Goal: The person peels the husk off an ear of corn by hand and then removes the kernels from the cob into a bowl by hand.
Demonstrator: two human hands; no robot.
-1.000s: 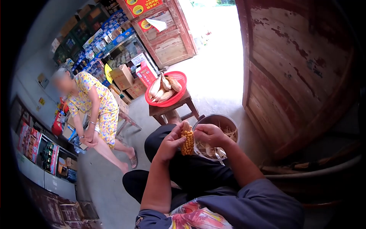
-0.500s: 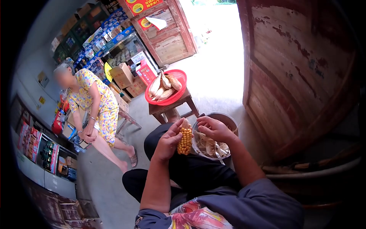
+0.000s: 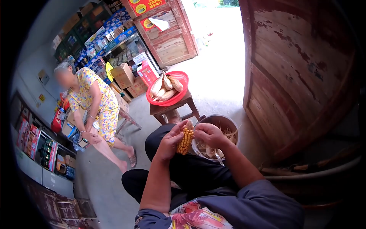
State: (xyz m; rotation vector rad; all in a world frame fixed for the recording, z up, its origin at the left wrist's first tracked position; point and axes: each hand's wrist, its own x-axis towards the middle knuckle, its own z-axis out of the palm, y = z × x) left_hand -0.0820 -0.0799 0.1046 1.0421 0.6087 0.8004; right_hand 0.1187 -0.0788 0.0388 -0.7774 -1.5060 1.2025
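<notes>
An ear of corn (image 3: 185, 142), husked and yellow with a pale tip, stands tilted in my left hand (image 3: 170, 143), whose fingers and thumb close around its left side. My right hand (image 3: 209, 134) is at the ear's upper right side, fingers curled and pressed together; whether they hold anything is hidden. Beneath my right hand sits a metal basin (image 3: 237, 139) with dry husks (image 3: 210, 150) in it. Unhusked ears (image 3: 167, 89) lie in a red plastic basket (image 3: 182, 78) in front of me.
The basket rests on a wooden stool (image 3: 160, 110). A person (image 3: 95, 95) in a flowered outfit sits at the left, hands at one leg. Boxes (image 3: 122, 75) and stocked shelves stand behind. A wooden door (image 3: 297, 76) rises at the right beside a bright doorway.
My right hand has moved left and down against the ear, its fingers now curled in. The ear tilts slightly more in my left hand. The seated person's hands have shifted slightly on the leg.
</notes>
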